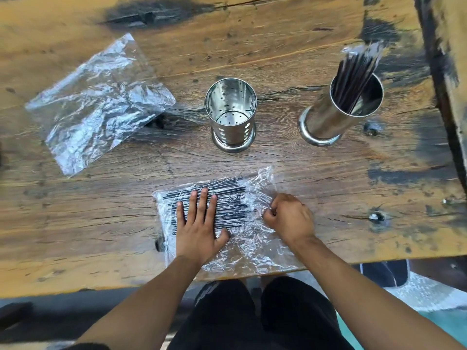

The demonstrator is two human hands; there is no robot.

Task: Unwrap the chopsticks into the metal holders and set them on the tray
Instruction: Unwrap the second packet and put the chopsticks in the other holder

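Note:
A clear plastic pack of black chopsticks (228, 195) lies flat near the table's front edge. My left hand (199, 221) rests flat on the pack, fingers spread, pressing it down. My right hand (290, 217) is closed, pinching the crinkled plastic wrap (255, 246) at the pack's right end. Behind the pack stands an empty perforated metal holder (231, 113). To its right a second metal holder (340, 111) holds several dark chopsticks (357, 69) leaning to the upper right. No tray is in view.
An emptied, crumpled clear plastic bag (96, 104) lies at the left of the worn wooden table (278, 46). A dark wooden beam (444, 72) runs along the right side. My legs in black trousers show below the table's front edge.

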